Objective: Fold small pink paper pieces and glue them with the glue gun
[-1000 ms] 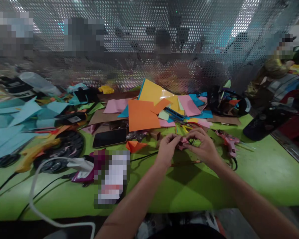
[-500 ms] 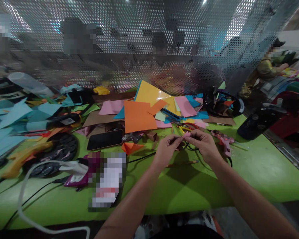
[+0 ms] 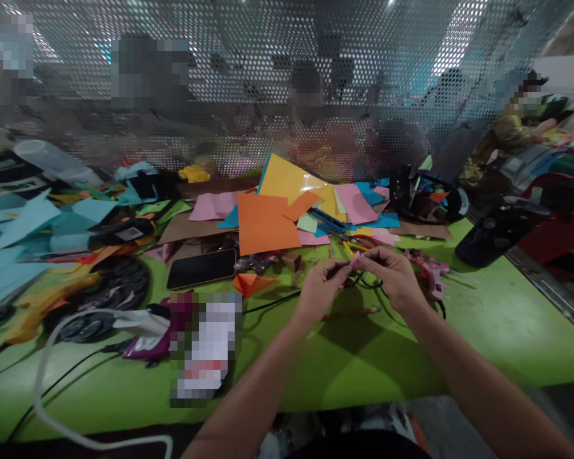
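Note:
Between my two hands is a small folded piece of pink paper (image 3: 356,259), held just above the green table. My left hand (image 3: 321,284) pinches its left side with thumb and fingertips. From the other side, my right hand (image 3: 393,275) grips it between thumb and forefinger. The fingers cover much of the piece, so its full shape is hidden. Beneath the hands lie a pencil (image 3: 358,312) and a black cable (image 3: 272,301). A pink glue gun (image 3: 434,275) rests right of my right hand.
Coloured paper sheets, with an orange one (image 3: 265,223) in front, lie along the back. A phone (image 3: 201,268), an orange folded paper (image 3: 251,284) and a yellow glue gun (image 3: 48,306) are to the left. A dark tumbler (image 3: 492,234) lies right. A perforated metal screen (image 3: 268,127) stands behind.
The pink paper has turned slightly between my fingertips, and the fingers have shifted a little. Both hands keep nearly the same place; the things on the table stay put.

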Demonstrator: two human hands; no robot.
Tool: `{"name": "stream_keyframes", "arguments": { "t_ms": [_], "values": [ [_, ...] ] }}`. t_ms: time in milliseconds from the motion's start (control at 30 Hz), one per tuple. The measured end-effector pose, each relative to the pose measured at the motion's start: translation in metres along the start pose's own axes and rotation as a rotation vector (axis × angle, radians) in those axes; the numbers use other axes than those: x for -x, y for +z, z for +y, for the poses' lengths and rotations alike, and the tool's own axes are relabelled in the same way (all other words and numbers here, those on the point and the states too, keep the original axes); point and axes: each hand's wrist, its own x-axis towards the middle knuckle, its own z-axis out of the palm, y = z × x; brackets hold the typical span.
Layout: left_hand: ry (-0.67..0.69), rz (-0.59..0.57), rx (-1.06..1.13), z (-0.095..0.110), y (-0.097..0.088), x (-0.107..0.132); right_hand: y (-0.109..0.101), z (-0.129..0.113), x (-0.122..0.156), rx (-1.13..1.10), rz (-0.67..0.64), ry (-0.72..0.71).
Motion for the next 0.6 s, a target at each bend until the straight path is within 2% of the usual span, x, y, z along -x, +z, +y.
{"name": "stream_keyframes", "arguments": {
  "t_ms": [200,400,600],
  "values": [
    [-0.022,0.026,0.027,-0.0018,-0.0016,0.0000,-0.0001,-0.0011,-0.0004,0.026,-0.032,-0.018],
    [-0.003,0.064,0.047,-0.0015,-0.0006,0.0012,-0.0004,0.0009,0.0002,0.147,0.032,-0.031],
    [-0.023,0.051,0.048,-0.0003,0.0009,0.0021,-0.0010,0.0016,-0.0004,0.123,0.019,-0.051]
  ]
}}
